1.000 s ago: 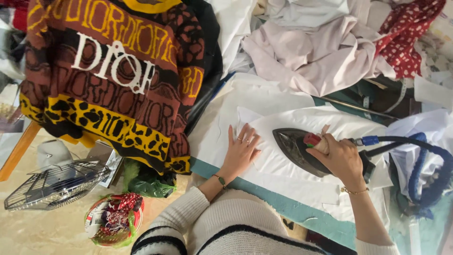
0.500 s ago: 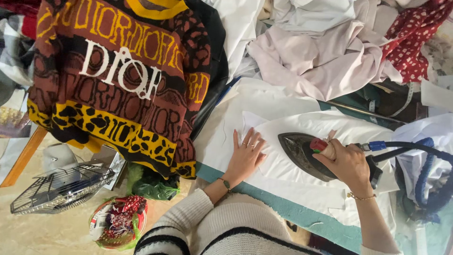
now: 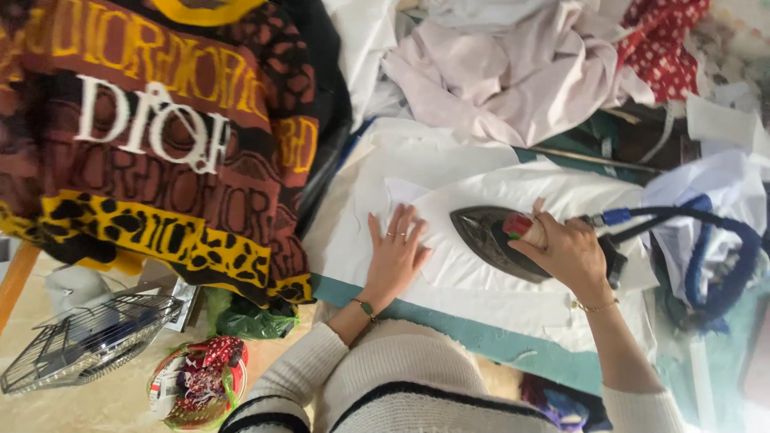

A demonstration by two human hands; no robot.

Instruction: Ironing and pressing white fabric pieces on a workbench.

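White cloth (image 3: 481, 200) lies under the iron (image 3: 489, 240); right hand (image 3: 565, 252) grips the iron, left hand (image 3: 393, 256) is spread flat on the cloth.

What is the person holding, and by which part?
The right hand holds a dark iron by its handle on top. The left hand holds nothing; it lies flat, fingers spread, on the white cloth.
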